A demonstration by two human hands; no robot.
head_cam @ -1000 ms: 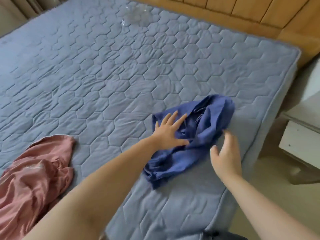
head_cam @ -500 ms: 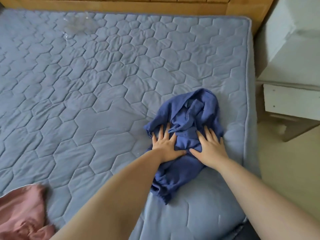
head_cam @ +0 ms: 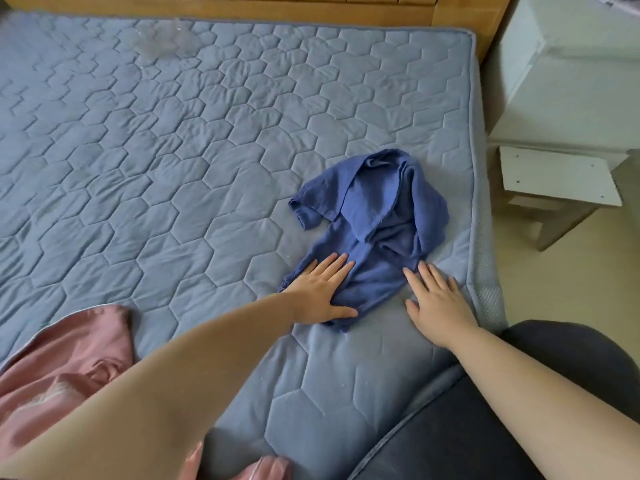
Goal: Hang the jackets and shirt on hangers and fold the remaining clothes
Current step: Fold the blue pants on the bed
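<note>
Your blue garment point(head_cam: 374, 223) lies crumpled on the bed point(head_cam: 173, 150), toward the right edge, at about 3 o'clock from the bed's middle. Its long axis runs from 7 o'clock, the near end under your hands, up to 1 o'clock, where the bulk is bunched in folds. One loose flap or sleeve sticks out from the far part toward 9 o'clock, its open end pointing left.

Your left hand point(head_cam: 320, 292) lies flat on the near left part of the garment. Its fingers point(head_cam: 332, 263) are straight and slightly spread, pointing to 1 o'clock. The thumb reaches toward 3 o'clock across the near hem. Nothing is pinched; the palm presses the cloth down.

Your right hand point(head_cam: 434, 299) lies flat too, mostly on the bare bed just right of the garment. Its fingers point(head_cam: 429, 275) are straight and spread, pointing to 11 o'clock. The tips reach the garment's near right edge, but you cannot tell from here whether they rest on the cloth or just beside it. The garment's narrow near end sits between your two hands.

A pink garment point(head_cam: 62, 368) lies heaped at 8 o'clock, well apart from the blue one and partly behind your left forearm. A wooden headboard point(head_cam: 311, 8) runs along 12 o'clock. A white cabinet point(head_cam: 561, 81) stands beside the bed at 2 o'clock.
</note>
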